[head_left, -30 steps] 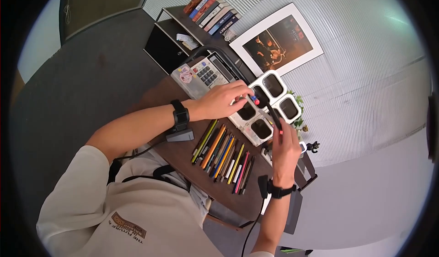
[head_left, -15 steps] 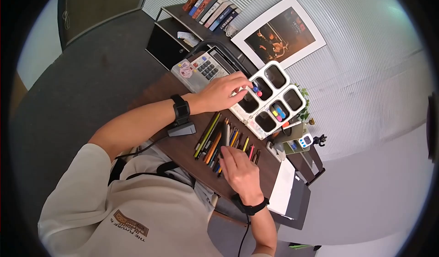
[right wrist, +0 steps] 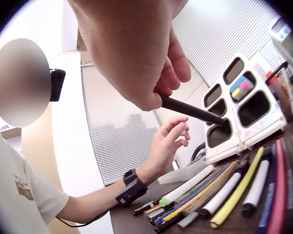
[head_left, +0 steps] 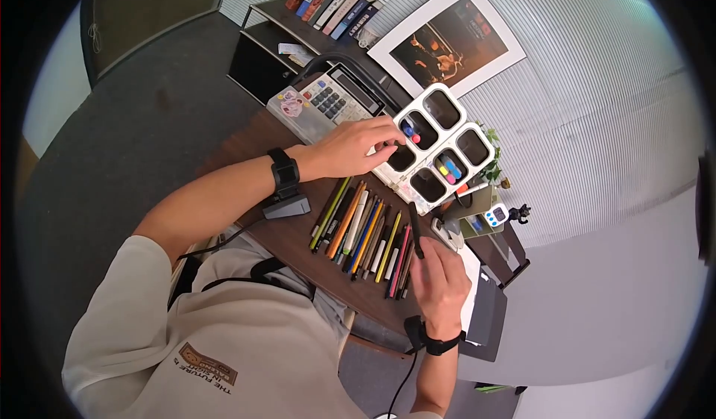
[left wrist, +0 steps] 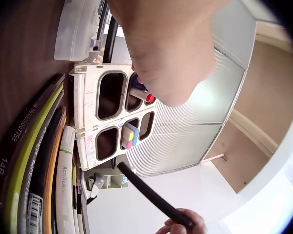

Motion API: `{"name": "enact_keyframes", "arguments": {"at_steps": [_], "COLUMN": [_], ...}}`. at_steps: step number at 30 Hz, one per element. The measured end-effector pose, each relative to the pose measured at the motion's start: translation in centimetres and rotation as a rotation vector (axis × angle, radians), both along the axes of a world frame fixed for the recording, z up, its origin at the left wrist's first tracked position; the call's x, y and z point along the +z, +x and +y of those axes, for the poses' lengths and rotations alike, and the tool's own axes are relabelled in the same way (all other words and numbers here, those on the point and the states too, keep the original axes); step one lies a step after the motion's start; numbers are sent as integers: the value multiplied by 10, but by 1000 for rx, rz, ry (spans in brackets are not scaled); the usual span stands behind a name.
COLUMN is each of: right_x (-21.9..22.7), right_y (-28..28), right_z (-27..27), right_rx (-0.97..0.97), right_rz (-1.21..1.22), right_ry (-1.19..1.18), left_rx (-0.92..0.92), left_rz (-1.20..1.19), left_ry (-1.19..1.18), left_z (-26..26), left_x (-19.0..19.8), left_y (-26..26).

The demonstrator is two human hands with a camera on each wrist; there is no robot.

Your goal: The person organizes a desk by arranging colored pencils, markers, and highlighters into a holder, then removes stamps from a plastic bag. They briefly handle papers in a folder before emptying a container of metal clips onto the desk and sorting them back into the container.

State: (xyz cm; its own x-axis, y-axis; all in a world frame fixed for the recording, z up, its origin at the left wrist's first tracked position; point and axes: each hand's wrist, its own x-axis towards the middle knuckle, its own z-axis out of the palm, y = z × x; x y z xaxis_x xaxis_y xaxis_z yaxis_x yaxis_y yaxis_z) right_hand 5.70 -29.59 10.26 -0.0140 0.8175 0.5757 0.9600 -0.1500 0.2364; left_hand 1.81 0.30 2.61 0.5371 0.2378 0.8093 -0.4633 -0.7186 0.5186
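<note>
My right hand [head_left: 441,281] grips a long black pen [head_left: 415,231] by its lower end, its tip raised toward the white organizer [head_left: 409,191]. In the right wrist view the black pen [right wrist: 193,109] overlaps the organizer's near compartments. My left hand [head_left: 356,149] stays at the organizer's left side, fingers loosely bent and holding nothing. Blue and red markers [head_left: 410,131] stand in one compartment, coloured highlighters [head_left: 450,170] in another. Between my hands a row of pens and pencils lies on the dark desk, among them a white marker [head_left: 356,226] and a yellow pencil [head_left: 388,247].
A calculator [head_left: 333,102] and a clear box [head_left: 294,118] with a sticker lie left of the organizer. A small timer [head_left: 496,214] and a black figurine [head_left: 520,214] stand to its right. Behind are a framed picture [head_left: 447,46] and a shelf of books [head_left: 334,5].
My right hand went from the organizer down to the pen row, then right, and now holds the black pen up. A white marker now lies in the row. My left hand stays near the organizer.
</note>
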Motion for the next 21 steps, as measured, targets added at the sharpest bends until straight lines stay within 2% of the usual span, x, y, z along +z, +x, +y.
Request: {"name": "enact_keyframes", "arguments": {"at_steps": [4,6,13,21], "right_x": [-14,-23,-36,-47], "right_y": [7,8,7,20], "right_z": [-32,-44,-56,-50], "right_rx": [-61,-84,-105,-151], "right_rz": [38,82,240,406], "right_ry": [-69,-178,-303,-235], "left_rx": [2,6,-27,-33], "left_rz": [-21,-10,78,89], "left_ry": [34,44,37,50], "left_z": [-1,0,-3,-2], "left_x": [-4,-7,-8,-10], "left_y": [4,7,3,4]}}
